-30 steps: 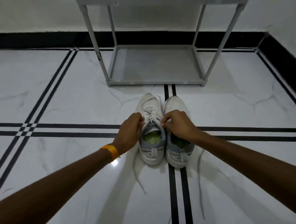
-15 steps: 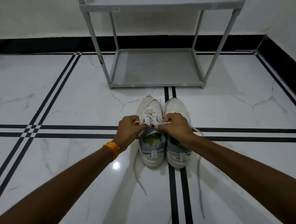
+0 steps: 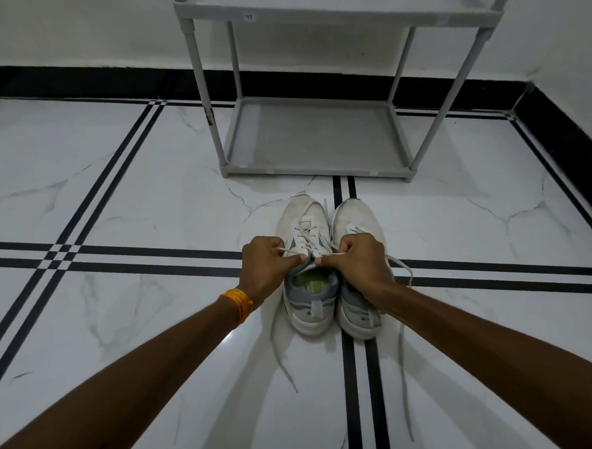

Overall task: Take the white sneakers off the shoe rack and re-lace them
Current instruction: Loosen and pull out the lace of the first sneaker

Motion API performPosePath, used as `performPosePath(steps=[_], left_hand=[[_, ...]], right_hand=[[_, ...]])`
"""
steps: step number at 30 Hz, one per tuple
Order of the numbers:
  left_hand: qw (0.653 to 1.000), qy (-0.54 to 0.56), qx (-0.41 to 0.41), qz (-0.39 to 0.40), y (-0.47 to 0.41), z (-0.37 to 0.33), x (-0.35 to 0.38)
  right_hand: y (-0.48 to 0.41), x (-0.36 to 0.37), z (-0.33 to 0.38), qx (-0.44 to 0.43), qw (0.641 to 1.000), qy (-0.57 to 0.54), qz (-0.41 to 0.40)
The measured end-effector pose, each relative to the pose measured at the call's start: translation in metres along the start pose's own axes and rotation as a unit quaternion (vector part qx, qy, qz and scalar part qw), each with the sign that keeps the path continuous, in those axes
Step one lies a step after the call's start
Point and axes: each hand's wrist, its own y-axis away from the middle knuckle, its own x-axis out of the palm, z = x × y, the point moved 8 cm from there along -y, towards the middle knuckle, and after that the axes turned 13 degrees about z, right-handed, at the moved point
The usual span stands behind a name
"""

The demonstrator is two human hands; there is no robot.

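Two white sneakers stand side by side on the floor, toes pointing away from me. The left sneaker (image 3: 305,230) is partly laced, with a green insole showing. The right sneaker (image 3: 354,217) is half hidden under my right hand. My left hand (image 3: 267,263) pinches one end of the left sneaker's white lace (image 3: 309,240) at the shoe's left side. My right hand (image 3: 356,260) pinches the other end just right of the tongue. Loose lace ends trail on the floor toward me.
The grey shoe rack (image 3: 314,134) stands just beyond the sneakers against the white wall, its bottom shelf bare. The floor is white marble with black double stripes (image 3: 353,393). A black skirting runs along the walls, with a corner at right. An orange band is on my left wrist.
Both hands went from resting over the shoe openings to pinching the lace ends and holding them taut across the left sneaker. The view tilted slightly, showing more of the rack.
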Motion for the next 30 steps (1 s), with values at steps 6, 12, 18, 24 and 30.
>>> performPosePath(steps=[6,12,18,24,30], left_hand=[[0.997,-0.028,-0.051,0.056,0.001,-0.018,-0.021],[0.974,-0.199,0.103,-0.026,0.019,-0.119,-0.08],[0.951,-0.138,0.202,0.191,0.021,-0.15,-0.019],[0.813,-0.398,0.397,0.153,0.027,-0.177,0.007],[0.821,-0.516,0.225,0.098,-0.008,-0.182,-0.017]], right_hand=[[0.002,-0.018,0.032,-0.03,0.992,0.115,0.042],[-0.011,-0.082,0.086,-0.081,0.992,0.077,0.063],[-0.011,-0.073,0.132,-0.186,0.965,0.171,0.069],[-0.005,-0.068,0.184,-0.299,0.892,0.332,0.065],[-0.009,-0.086,0.187,-0.282,0.89,0.357,-0.005]])
